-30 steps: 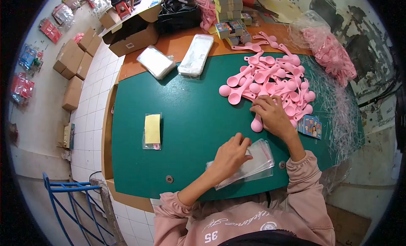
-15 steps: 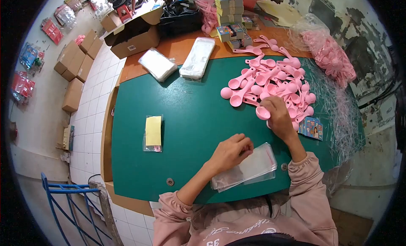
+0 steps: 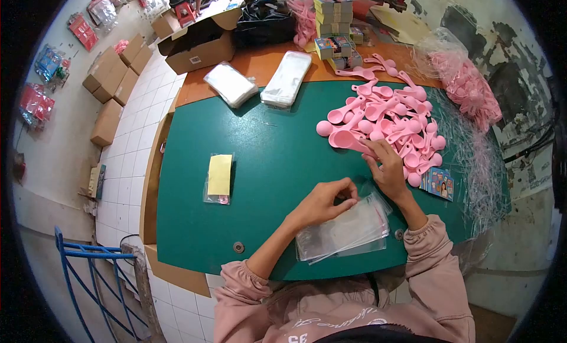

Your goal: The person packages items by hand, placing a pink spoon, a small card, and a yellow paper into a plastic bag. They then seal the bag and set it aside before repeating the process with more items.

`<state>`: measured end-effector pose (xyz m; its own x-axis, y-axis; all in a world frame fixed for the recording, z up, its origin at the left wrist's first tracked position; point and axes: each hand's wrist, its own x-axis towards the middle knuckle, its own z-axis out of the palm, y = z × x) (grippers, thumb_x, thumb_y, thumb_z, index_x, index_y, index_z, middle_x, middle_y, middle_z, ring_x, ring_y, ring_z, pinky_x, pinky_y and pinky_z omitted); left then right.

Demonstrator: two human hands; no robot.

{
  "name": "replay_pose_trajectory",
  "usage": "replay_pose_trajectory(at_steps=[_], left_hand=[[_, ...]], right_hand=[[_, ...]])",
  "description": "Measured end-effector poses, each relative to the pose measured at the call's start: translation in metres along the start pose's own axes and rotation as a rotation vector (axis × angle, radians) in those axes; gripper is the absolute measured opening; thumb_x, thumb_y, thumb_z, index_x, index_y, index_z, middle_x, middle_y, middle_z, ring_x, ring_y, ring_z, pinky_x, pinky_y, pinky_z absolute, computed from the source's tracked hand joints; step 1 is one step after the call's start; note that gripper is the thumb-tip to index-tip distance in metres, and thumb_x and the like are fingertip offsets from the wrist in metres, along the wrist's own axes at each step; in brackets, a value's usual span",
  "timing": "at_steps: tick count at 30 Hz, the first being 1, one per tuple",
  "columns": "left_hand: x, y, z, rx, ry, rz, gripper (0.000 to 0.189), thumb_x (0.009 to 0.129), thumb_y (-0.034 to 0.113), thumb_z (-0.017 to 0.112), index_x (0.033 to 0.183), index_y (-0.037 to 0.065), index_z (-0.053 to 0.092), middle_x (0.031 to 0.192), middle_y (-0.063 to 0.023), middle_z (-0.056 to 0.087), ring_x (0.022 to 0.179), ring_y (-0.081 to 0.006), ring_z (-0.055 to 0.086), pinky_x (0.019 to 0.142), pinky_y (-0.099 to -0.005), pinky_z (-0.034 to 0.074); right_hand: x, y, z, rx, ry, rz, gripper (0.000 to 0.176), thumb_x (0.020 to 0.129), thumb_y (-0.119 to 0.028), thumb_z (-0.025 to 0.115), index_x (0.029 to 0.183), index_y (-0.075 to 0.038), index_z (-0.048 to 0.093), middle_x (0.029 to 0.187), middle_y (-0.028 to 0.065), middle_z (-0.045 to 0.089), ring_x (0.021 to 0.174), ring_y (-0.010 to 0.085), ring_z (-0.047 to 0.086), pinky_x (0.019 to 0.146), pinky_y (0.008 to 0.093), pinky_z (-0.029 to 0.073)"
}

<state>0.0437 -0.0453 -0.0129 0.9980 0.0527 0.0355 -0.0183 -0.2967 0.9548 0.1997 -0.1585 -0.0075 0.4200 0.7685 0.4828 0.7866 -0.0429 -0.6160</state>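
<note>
My right hand (image 3: 387,170) has its fingers closed on the handle of a pink measuring spoon (image 3: 342,139), at the near edge of a heap of similar spoons (image 3: 393,110). Over a small stack of clear plastic bags (image 3: 339,234), my left hand (image 3: 325,202) is curled, thumb and fingertips pinched at the edge of the top bag. The exact contact there is partly hidden. Printed cards (image 3: 440,183) lie fanned to the right of my right hand. Farther left on the green table (image 3: 195,130) lies a clear bag holding a yellow card (image 3: 220,176) and something pink.
Two stacks of packed clear bags (image 3: 230,86) (image 3: 286,80) lie toward the back. Bundled cards (image 3: 333,33) stand behind the spoons. A bag full of pink spoons (image 3: 463,83) and crumpled plastic wrap (image 3: 472,172) line the right side. An open cardboard box (image 3: 201,51) sits back left.
My right hand has turned, and the spoon it holds now points left toward the heap. My left hand has shifted slightly, and the top bags are fanned out more. The view has moved a little.
</note>
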Motion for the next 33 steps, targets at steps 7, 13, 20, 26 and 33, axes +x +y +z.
replay_pose_trajectory(at_steps=[7,13,20,26,33], left_hand=[[0.005,-0.017,-0.028,-0.728,0.113,-0.038,0.015,0.086,0.006,0.051,0.096,0.006,0.04,0.086,-0.0152,0.063,0.079,-0.0157,0.061,0.066,-0.0247,0.049],[0.004,-0.02,-0.044,-0.475,0.226,-0.181,0.031,0.082,0.008,0.061,0.106,0.005,0.042,0.088,-0.0131,0.064,0.078,-0.0134,0.062,0.065,-0.0224,0.048],[0.005,-0.023,-0.047,-0.405,0.279,-0.177,0.034,0.082,0.009,0.061,0.111,0.004,0.044,0.088,-0.0107,0.065,0.08,-0.0136,0.062,0.066,-0.0223,0.049],[0.005,-0.022,-0.047,-0.365,0.225,-0.176,0.035,0.082,0.009,0.06,0.114,0.004,0.046,0.09,-0.0099,0.065,0.083,-0.0128,0.061,0.066,-0.0221,0.048],[0.006,-0.024,-0.043,-0.359,0.157,-0.18,0.036,0.084,0.012,0.058,0.117,0.002,0.048,0.091,-0.0075,0.064,0.083,-0.01,0.059,0.069,-0.0222,0.048]], right_hand=[[-0.002,0.005,0.004,0.329,0.034,0.157,0.029,0.085,-0.003,0.05,0.113,-0.006,0.056,0.089,0.0064,0.054,0.072,0.0119,0.053,0.063,0.023,0.044],[-0.001,0.001,0.006,0.672,0.185,0.317,0.019,0.087,-0.004,0.048,0.105,-0.001,0.047,0.087,0.0043,0.053,0.071,0.0095,0.054,0.065,0.0218,0.047],[-0.001,0.002,0.006,0.736,0.22,0.254,0.014,0.09,-0.008,0.047,0.102,-0.001,0.046,0.084,0.0075,0.055,0.07,0.0128,0.058,0.065,0.0246,0.05],[-0.002,0.0,0.007,0.753,0.165,0.28,0.016,0.089,-0.008,0.049,0.102,-0.001,0.045,0.08,0.0091,0.057,0.068,0.0144,0.06,0.061,0.0261,0.052],[-0.002,-0.007,0.008,0.778,0.178,0.33,0.029,0.083,-0.001,0.054,0.104,-0.002,0.035,0.077,0.0097,0.057,0.064,0.0147,0.06,0.055,0.0249,0.051]])
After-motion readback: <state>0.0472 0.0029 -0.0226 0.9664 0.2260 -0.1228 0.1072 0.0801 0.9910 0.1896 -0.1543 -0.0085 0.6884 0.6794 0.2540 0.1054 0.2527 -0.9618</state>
